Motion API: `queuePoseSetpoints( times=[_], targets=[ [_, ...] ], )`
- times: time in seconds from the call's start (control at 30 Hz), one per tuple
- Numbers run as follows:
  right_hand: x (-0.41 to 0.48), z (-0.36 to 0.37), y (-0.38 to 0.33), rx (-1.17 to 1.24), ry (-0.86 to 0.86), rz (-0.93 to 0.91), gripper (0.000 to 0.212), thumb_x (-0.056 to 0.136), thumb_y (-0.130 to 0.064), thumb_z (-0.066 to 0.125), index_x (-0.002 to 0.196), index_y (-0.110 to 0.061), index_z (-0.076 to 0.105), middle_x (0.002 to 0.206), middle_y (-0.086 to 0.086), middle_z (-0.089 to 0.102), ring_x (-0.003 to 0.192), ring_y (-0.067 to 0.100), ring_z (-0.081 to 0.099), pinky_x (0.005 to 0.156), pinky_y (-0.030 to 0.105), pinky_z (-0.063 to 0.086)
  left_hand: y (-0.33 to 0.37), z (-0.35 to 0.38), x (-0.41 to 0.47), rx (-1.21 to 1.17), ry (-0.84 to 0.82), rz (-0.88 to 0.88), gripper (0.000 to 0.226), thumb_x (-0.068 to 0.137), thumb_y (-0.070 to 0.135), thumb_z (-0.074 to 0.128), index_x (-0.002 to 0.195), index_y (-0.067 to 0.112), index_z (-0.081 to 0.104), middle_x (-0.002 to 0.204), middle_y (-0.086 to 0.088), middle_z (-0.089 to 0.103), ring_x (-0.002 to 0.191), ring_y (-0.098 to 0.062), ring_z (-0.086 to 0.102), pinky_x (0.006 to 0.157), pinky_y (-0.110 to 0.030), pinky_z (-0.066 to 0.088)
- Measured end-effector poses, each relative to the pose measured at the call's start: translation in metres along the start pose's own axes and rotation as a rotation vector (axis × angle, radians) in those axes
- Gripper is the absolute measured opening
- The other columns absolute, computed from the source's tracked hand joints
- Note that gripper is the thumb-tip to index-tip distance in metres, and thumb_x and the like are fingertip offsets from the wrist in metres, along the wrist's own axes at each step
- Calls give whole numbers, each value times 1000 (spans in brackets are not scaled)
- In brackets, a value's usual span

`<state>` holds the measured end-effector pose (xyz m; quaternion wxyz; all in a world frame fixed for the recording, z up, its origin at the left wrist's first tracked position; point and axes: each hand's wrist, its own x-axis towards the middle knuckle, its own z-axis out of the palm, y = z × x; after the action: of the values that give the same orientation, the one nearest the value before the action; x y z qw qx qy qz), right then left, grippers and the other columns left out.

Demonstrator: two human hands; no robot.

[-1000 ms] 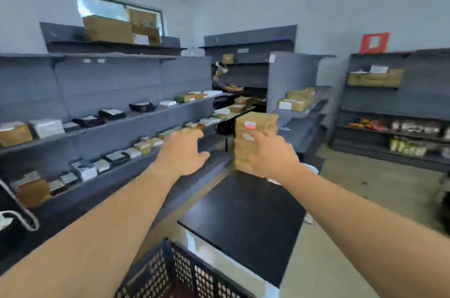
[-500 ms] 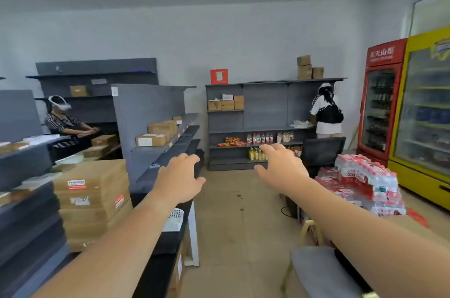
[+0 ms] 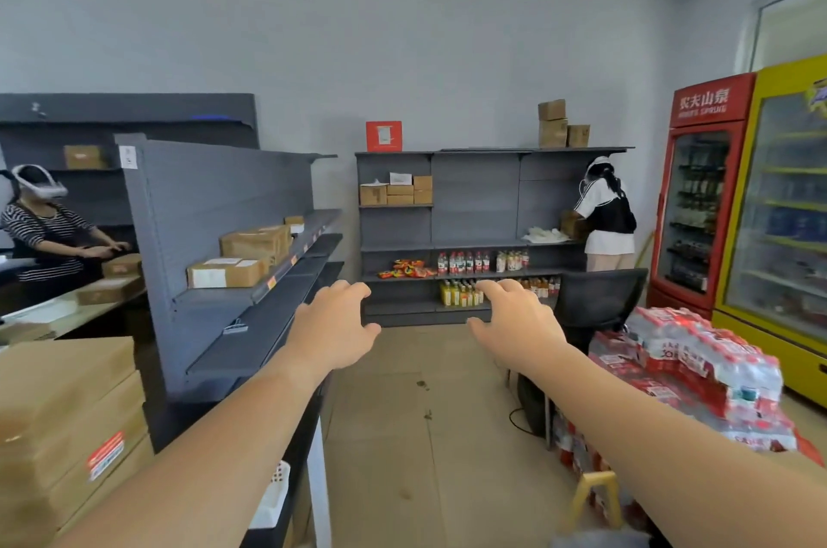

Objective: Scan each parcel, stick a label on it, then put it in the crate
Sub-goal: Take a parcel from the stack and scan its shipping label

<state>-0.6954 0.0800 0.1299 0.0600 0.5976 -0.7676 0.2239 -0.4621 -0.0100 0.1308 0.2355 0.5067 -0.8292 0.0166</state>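
Parcels: the stack of parcels (image 3: 67,413) sits at your lower left, flat brown cartons one on another, just beside the grey shelf (image 3: 250,279)
Left hand: your left hand (image 3: 333,330) hangs out in front above the floor, grip apart, fingers spread, holding nothing
Right hand: your right hand (image 3: 519,330) is level with it, grip apart too and empty, well apart from the stack
Handling: by the look of them, plain stiff cardboard, wide and flat; probably light to middling, not slippery, though corners may crush if you squeeze
Where to hold: take the top carton by two opposite edges, one hand each side, and lift it straight off so the ones below do not slide
Stack label: a red sticker (image 3: 105,455) on the near side, its writing too blurred to read
Fridge: the red fridge (image 3: 698,189) reads 农夫山泉, with smaller Latin letters beneath that are too small to read
Other print: the water packs (image 3: 698,364) have red wrappers, illegible
Crate and scanner: neither in view
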Motion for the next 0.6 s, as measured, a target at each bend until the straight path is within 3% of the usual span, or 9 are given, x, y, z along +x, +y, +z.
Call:
queuePoseSetpoints(
  times=[0.3,0.6],
  targets=[
    [186,125,-80,64,-145,-96,60,100,-43,54,155,-29,33,155,1,41,137,28,46,109,49,46,-139,56,134,5,-59,-122,54,92,45,63,141,29,48,143,4,50,129,-22,51,103,-48,46],
    [283,284,-277,204,-354,-594,61,100,-45,52,156,-26,34,155,2,41,137,30,45,108,45,45,-329,56,106,144,-20,-599,51,89,46,61,136,28,51,128,3,54,120,-25,52,96,-48,49]
  ],
)
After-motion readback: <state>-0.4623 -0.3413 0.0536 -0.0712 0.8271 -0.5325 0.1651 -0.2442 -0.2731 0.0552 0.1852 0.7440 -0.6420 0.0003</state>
